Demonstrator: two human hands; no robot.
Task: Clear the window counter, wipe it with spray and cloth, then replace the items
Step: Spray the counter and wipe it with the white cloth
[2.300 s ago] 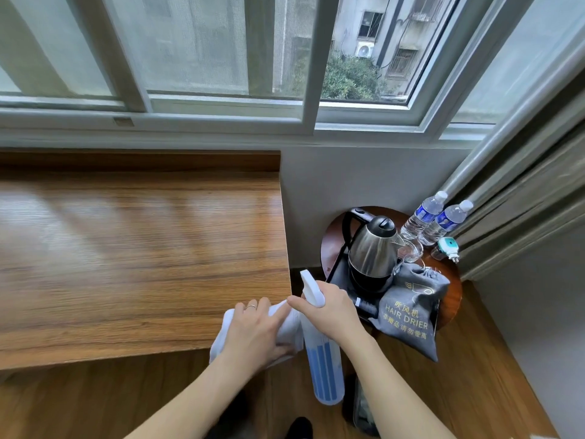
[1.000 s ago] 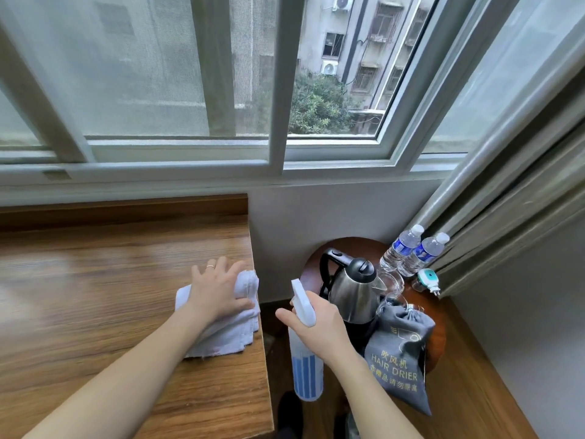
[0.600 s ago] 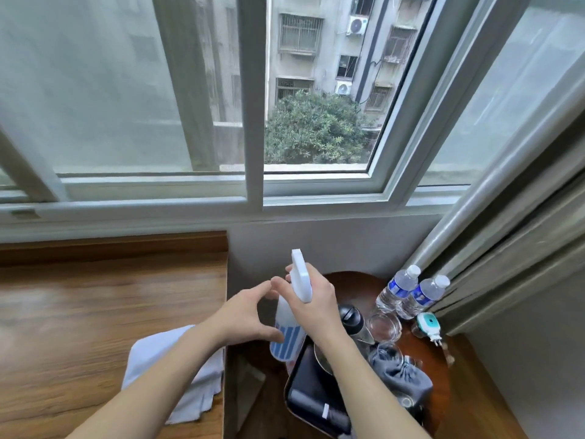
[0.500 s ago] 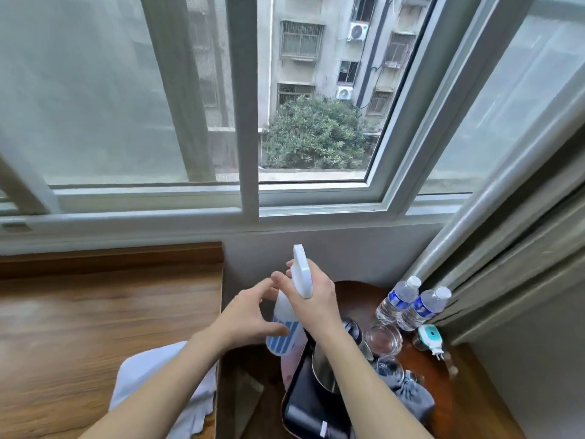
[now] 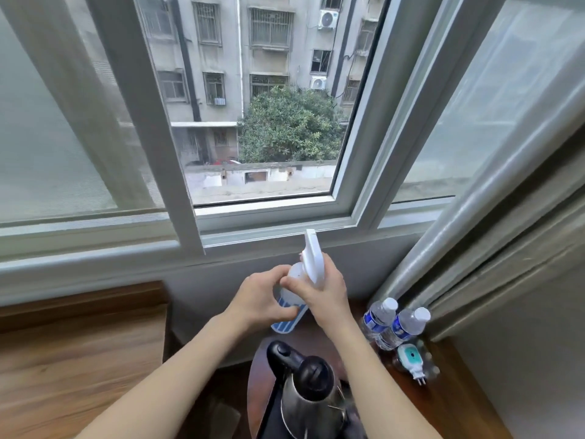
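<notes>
A large window (image 5: 259, 122) fills the upper view, with grey curtains (image 5: 506, 242) hanging at its right. The wooden table (image 5: 79, 359) lies at the lower left. A round side table (image 5: 449, 394) stands at the lower right and carries a steel kettle (image 5: 311, 400), two water bottles (image 5: 394, 324) just beside each other, and a small teal plug-in device (image 5: 410, 359) near them. Both hands hold the spray bottle (image 5: 311, 264) up in the air above the side table, below the window sill. The right hand (image 5: 321, 289) grips its neck under the white trigger head, fingers curled around it. The left hand (image 5: 259, 299) wraps the blue-striped body from the left side.
</notes>
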